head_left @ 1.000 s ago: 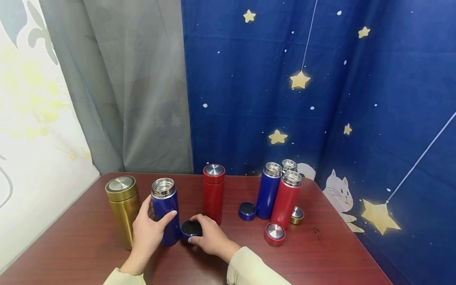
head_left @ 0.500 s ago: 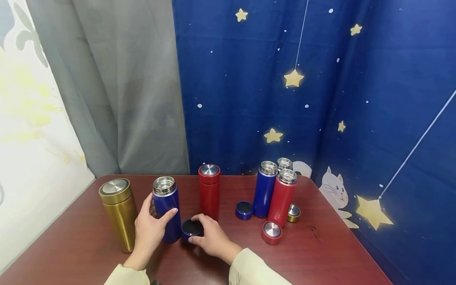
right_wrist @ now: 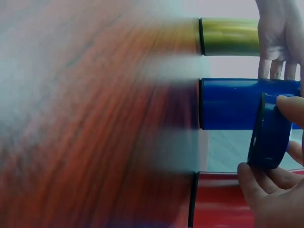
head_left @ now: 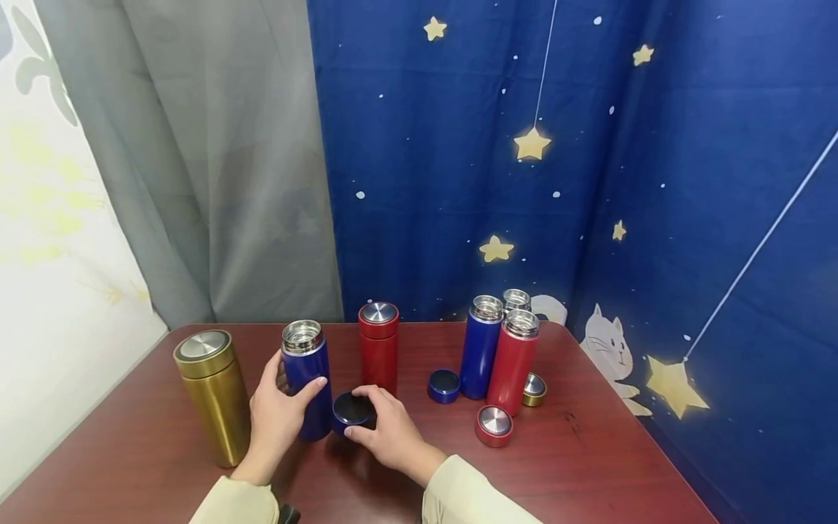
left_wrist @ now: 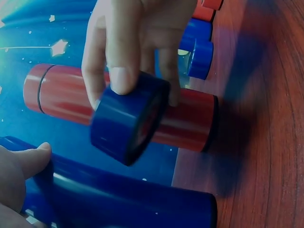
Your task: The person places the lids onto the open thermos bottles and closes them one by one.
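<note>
My left hand (head_left: 278, 411) grips a blue thermos bottle (head_left: 317, 397) that stands upright on the table without its lid, its steel neck showing. Thumb in front, fingers go round behind it. Beside it, my right hand (head_left: 393, 433) pinches a blue bottle lid (head_left: 350, 409) between thumb and fingers. Both wrist views show this lid (left_wrist: 128, 118) held above the tabletop, slightly tilted and apart from the table. A lidded red thermos (head_left: 379, 356) stands just behind the right hand. Left of the left hand is a lidded gold thermos (head_left: 216, 400).
At the right stand an uncapped blue bottle (head_left: 479, 356), an uncapped red bottle (head_left: 513, 371) and a third open neck (head_left: 517, 300) mostly hidden behind. Near them lie a blue lid (head_left: 444, 386), a red lid (head_left: 494, 426) and a gold lid (head_left: 534, 390). Curtains hang behind the table (head_left: 589, 473).
My right hand has raised the blue lid slightly, and it tilts a little now. The left hand keeps its grip on the blue bottle. The whole head view has shifted slightly.
</note>
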The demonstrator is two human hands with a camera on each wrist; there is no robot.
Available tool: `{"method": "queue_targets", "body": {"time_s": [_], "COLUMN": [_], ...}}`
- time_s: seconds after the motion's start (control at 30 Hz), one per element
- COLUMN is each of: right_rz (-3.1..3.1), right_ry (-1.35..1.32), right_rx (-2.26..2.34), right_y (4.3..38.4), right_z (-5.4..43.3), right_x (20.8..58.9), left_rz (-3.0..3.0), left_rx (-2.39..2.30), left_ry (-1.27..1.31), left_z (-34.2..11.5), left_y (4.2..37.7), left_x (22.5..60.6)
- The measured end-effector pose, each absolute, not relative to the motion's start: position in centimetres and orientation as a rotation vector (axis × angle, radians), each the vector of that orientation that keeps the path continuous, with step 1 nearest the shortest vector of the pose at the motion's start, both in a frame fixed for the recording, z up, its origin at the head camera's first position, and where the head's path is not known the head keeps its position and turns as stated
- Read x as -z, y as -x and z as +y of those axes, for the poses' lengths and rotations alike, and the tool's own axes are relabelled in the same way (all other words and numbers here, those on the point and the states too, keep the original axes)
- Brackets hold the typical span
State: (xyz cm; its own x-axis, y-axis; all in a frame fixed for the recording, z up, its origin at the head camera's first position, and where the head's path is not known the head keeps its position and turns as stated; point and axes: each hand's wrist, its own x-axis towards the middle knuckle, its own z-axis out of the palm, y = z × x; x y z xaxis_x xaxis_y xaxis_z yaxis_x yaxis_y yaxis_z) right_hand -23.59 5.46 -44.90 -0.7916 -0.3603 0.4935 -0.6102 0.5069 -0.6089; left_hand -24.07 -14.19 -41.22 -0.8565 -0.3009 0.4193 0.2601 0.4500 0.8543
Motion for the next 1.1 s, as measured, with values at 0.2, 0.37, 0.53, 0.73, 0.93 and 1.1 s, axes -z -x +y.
{"method": "queue_targets", "body": {"time_s": [0.2,0.37,0.53,0.73,0.93,1.1], "right_rz": [-2.38,-2.363,-2.376,-2.347,-2.362,-2.37], "right_ry": [-0.823,-0.818,-0.827,-0.823,-0.801,-0.793], "right_rx": [-1.204,-1.23,-1.238,-1.243,-1.224,-1.221], "right_y": [23.5,23.7,23.9,24.2,24.7,25.1], "right_z": [5.5,5.5,5.5,5.3,5.3,5.2], "right_x": [44.8,44.8,44.7,44.7,44.6,44.7], "left_rz": [-2.202,-2.208,-2.207,-2.214,-2.224,-2.228], "left_rx": [1.423,1.424,1.419,1.421,1.443,1.447], "left_ry": [-0.002,0.023,0.027,0.031,0.03,0.027], "left_z": [-14.4,-14.5,-14.6,-14.7,-14.6,-14.6], "left_y": [25.0,25.7,26.1,26.4,26.5,26.6], "left_x": [41.7,41.9,42.0,42.0,41.8,41.9]}}
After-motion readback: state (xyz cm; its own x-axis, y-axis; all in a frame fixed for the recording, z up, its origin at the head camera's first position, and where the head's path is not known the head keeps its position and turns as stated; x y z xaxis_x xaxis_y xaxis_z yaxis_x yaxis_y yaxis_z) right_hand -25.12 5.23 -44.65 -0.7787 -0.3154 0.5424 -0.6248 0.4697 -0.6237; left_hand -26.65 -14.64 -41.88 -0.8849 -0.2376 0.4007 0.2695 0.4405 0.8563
